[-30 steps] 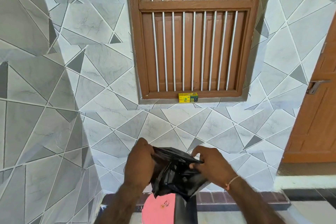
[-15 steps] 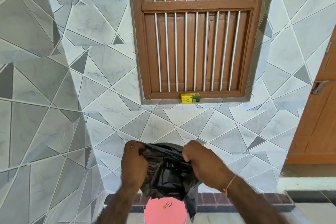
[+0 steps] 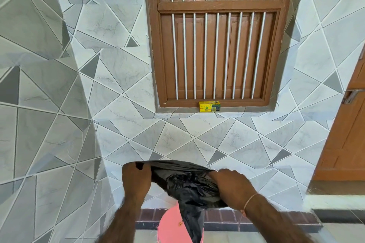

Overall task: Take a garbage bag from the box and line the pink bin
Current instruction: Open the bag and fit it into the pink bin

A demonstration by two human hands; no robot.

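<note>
Open air fills mid-frame between the tiled wall (image 3: 177, 138) and the stretched garbage bag (image 3: 187, 181) — which covers the pink bin (image 3: 169, 227) at lower centre.

Light: bright, even daylight, no glare.
Shadows: soft grey band on the tiled wall (image 3: 59, 85) left of centre.
Focus: window (image 3: 215, 45) crisp, forearms slightly motion-blurred.
Edges: wide-angle bending, straight tile lines curve outward.
</note>
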